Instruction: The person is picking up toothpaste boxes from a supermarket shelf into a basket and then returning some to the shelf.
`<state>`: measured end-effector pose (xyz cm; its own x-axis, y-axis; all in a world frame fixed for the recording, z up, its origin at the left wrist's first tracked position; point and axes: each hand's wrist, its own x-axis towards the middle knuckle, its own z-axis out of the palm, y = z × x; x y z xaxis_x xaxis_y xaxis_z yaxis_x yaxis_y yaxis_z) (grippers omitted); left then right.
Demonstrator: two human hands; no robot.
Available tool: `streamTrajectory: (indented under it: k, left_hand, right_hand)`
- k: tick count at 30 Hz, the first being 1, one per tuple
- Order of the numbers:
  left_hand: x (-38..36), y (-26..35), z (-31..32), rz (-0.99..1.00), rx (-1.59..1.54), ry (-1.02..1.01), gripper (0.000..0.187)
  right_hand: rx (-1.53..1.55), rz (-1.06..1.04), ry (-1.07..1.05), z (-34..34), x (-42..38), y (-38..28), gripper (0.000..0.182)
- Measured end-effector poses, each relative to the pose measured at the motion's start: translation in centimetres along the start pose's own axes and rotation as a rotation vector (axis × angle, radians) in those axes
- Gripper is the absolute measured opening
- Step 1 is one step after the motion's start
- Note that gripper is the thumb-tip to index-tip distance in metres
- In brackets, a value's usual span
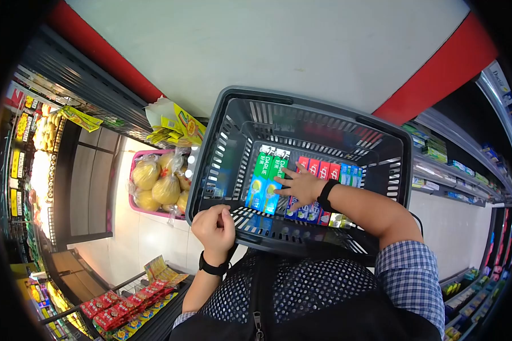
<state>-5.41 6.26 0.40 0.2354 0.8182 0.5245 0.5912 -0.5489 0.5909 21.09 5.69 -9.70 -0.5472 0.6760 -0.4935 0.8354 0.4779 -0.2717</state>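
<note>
A dark grey shopping basket [318, 101] sits in front of me with several toothpaste boxes on its floor. Inside it, my right hand [304, 186] spreads its fingers over the boxes, palm down, apparently touching them. Two green and blue Darlie toothpaste boxes [261, 181] lie left of those fingers. Partly under the hand are red and blue toothpaste boxes [326, 169], with blue boxes [351, 175] at their right. My left hand [213, 227] is curled closed at the basket's near left corner. Whatever it may hold is hidden.
A pink crate [135, 196] of bagged yellow fruit [166, 189] stands on the floor left of the basket. Yellow packets [182, 126] hang behind it. Red snack packets [133, 304] fill a low rack at lower left. Stocked shelves [438, 165] line the right side.
</note>
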Motion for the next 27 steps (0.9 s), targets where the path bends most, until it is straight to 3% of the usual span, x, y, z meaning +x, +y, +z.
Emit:
streamTrajectory:
  k: [1,3,4,7,12,19,21,23,25,27]
  left_hand:
    - [0.1,0.0,0.0,0.011,0.005,0.003,0.005]
    - [0.1,0.1,-0.1,0.023,0.011,0.008,0.005]
    - [0.1,0.1,-0.1,0.014,0.019,-0.004,0.005]
    - [0.2,0.1,-0.1,0.007,0.026,-0.01,0.005]
    - [0.2,0.2,-0.2,-0.001,0.006,-0.007,0.005]
    - [0.3,0.0,-0.3,0.028,0.014,-0.014,0.005]
    - [0.2,0.1,-0.3,0.029,0.012,-0.014,0.005]
    - [0.1,0.3,-0.7,-0.063,0.002,-0.085,0.007]
    - [0.0,0.3,-0.7,-0.059,0.005,-0.085,0.007]
    - [0.1,0.2,-0.6,-0.053,0.003,-0.086,0.007]
  right_hand:
    - [0.0,-0.003,0.002,0.1,0.6,0.5,0.075]
    - [-0.064,-0.057,0.141,0.4,1.8,1.4,0.056]
    - [-0.077,-0.026,0.233,0.5,2.5,1.4,0.032]
    - [-0.14,0.038,0.374,1.3,4.6,0.9,0.022]
    - [-0.265,-0.051,0.583,2.2,6.6,0.6,0.021]
    - [-0.322,-0.053,0.524,1.2,6.1,1.7,0.018]
    - [-0.374,-0.114,0.356,0.0,5.7,2.1,0.017]
    - [-0.371,-0.182,0.451,-0.9,5.7,2.0,0.018]
    - [-0.357,-0.347,0.579,-3.1,5.4,0.9,0.019]
    - [-0.364,-0.386,0.616,-4.4,5.7,0.4,0.017]
